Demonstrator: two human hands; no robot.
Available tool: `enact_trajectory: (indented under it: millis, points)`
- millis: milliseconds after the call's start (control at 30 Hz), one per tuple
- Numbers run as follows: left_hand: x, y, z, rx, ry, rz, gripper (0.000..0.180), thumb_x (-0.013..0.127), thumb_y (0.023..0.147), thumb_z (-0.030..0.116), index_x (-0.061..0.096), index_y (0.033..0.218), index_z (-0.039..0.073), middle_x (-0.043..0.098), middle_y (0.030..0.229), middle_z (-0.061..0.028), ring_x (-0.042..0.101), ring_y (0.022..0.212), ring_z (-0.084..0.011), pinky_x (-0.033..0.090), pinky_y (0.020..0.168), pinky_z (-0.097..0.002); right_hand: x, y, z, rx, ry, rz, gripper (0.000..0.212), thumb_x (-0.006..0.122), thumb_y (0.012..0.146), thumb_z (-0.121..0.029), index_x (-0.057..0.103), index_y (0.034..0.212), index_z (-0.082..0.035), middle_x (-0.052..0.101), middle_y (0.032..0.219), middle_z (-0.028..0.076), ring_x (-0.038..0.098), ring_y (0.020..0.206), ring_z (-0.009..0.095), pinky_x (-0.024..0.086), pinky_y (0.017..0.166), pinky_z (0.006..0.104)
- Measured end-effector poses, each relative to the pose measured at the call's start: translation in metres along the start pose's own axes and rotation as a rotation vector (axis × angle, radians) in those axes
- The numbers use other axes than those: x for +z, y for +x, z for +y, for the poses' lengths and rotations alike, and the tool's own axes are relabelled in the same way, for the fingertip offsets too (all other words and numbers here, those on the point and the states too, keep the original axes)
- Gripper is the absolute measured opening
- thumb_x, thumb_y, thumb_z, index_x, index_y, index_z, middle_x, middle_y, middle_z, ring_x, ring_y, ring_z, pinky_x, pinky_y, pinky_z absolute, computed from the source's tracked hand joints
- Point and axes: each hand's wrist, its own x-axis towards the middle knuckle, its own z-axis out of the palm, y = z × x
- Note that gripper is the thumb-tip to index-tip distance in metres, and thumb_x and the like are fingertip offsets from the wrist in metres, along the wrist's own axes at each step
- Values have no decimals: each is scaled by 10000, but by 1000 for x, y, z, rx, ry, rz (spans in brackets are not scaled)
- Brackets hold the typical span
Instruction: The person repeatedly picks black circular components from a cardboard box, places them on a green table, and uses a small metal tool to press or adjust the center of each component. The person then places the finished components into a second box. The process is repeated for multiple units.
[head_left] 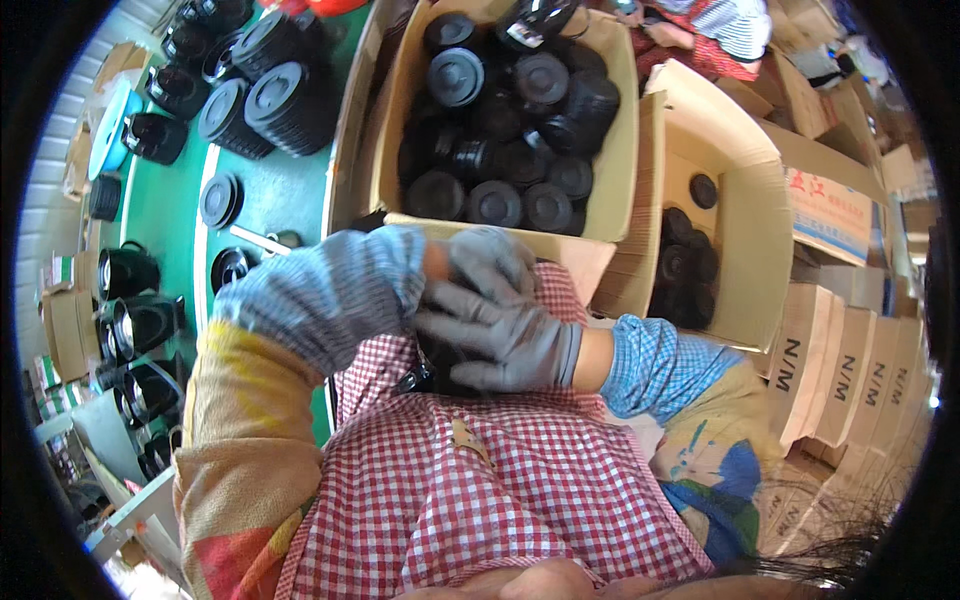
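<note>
Both hands wear grey gloves and meet over my lap, blurred by motion. My right hand (510, 335) comes in from the right, its fingers stretched and spread across a glossy black object (432, 362). That object lies against my checked apron and is mostly hidden, so its kind does not show. Just beyond, my left hand (490, 258) overlaps the right one. Its fingers are partly covered and smeared, and whether they grip anything cannot be made out.
Beyond my hands stands a cardboard box (628, 190) of round black lids. A second box (735, 190), to the right, holds several more. The green bench (165, 215) at left carries lid stacks (290, 105) and glossy black pots (128, 270). Cartons (805, 365) line the right; another person (700, 30) sits far off.
</note>
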Motion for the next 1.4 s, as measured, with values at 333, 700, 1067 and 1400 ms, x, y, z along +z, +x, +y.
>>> enact_trajectory:
  millis: [333, 700, 1067, 1400]
  points:
    - [83, -163, 20, -243, -330, 754, 260, 599, 982, 206, 687, 1067, -24, 681, 859, -113, 649, 798, -196, 531, 732, -340, -1, -19, 51, 582, 849, -144, 634, 723, 945, -346, 531, 1420, 28, 624, 1324, 135, 572, 1236, 225, 424, 1099, 344]
    - [168, -223, -10, -37, -1493, 472, 602, 434, 1040, 575, 624, 1302, 68, 689, 1229, -120, 680, 1084, -240, 604, 769, -364, -48, -20, -83, 221, 594, 209, 683, 816, 811, -394, 629, 1318, 23, 653, 1338, 160, 597, 1273, 271, 438, 1100, 377]
    - [74, -378, -37, 306, -1148, 1828, 370, 506, 1021, 128, 487, 1385, 67, 614, 1319, -103, 645, 1198, -279, 598, 866, -406, 10, -9, 24, 482, 200, 336, 460, 630, 965, -228, 609, 1315, 70, 648, 1318, 214, 612, 1237, 307, 458, 1070, 381]
    - [-120, -499, -349, -724, -274, 2377, 235, 748, 880, 155, 655, 1049, 20, 685, 1000, -132, 662, 934, -275, 497, 847, -388, 37, -61, 50, 700, -79, 141, 450, 616, 941, -139, 577, 1372, -16, 646, 1311, 179, 608, 1223, 258, 458, 1048, 332]
